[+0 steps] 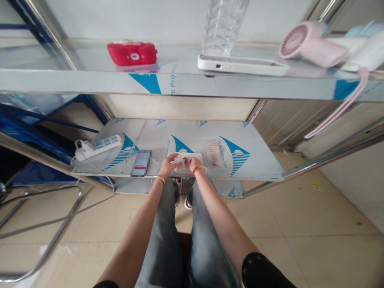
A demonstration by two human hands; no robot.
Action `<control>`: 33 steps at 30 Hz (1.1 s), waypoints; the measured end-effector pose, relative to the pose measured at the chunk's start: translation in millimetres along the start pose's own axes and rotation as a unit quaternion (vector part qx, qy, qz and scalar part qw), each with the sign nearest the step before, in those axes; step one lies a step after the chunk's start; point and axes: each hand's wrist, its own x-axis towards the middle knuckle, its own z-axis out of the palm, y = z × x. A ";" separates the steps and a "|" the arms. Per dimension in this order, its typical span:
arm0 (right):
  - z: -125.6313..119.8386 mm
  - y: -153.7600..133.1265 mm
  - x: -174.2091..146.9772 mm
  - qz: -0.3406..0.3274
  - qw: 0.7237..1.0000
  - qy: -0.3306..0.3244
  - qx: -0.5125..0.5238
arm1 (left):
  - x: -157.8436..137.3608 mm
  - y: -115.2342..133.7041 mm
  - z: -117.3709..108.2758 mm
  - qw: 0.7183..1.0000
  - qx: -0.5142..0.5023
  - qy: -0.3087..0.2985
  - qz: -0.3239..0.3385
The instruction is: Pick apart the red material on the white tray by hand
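In the middle of the frame, we have both hands low on the lower shelf, working at a small white tray or packet that lies near the shelf's front edge. Our left hand, with a pale bangle at the wrist, has its fingers curled in and appears to pinch a bit of clear wrapping at the tray's left side; our right hand, with an orange band at the wrist, rests closed against the tray's near edge, and whether it grips anything we cannot tell, because the fingers are too small and blurred. Something reddish sits between the two hands, too small to identify. To do this well, we judge that we should keep one hand steadying the tray flat on the shelf while the other works the thin material with fingertips only, pulling gently so that nothing tears or slides towards the edge. Just right of the hands lies a flat pinkish packet, and to the left a blurred rectangular item, both close enough to be nudged, so we keep our elbows in. Further left is a white power strip with its cord. In the upper part of the frame, the upper shelf carries a red case, a phone, a clear bottle and a pink fan.
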 end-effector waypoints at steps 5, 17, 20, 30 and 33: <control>4.5 1.5 2.8 -0.003 1.000 -0.008 -0.009 | 1.0 2.9 -1.4 1.000 0.004 -0.004 -0.008; -1.5 -0.9 2.0 0.004 0.998 0.048 0.037 | 3.0 0.1 0.1 1.000 0.011 0.010 -0.016; -7.6 -7.7 -0.2 -0.043 0.977 0.159 0.135 | 3.9 -1.1 2.0 1.000 0.003 0.008 -0.007; -15.3 -27.3 -13.9 -0.158 0.918 0.206 0.300 | 9.2 -5.0 8.1 1.000 -0.009 0.008 -0.008; -12.0 -21.0 -9.2 -0.144 0.919 0.210 0.301 | 9.0 -7.1 7.7 1.000 -0.015 0.007 -0.010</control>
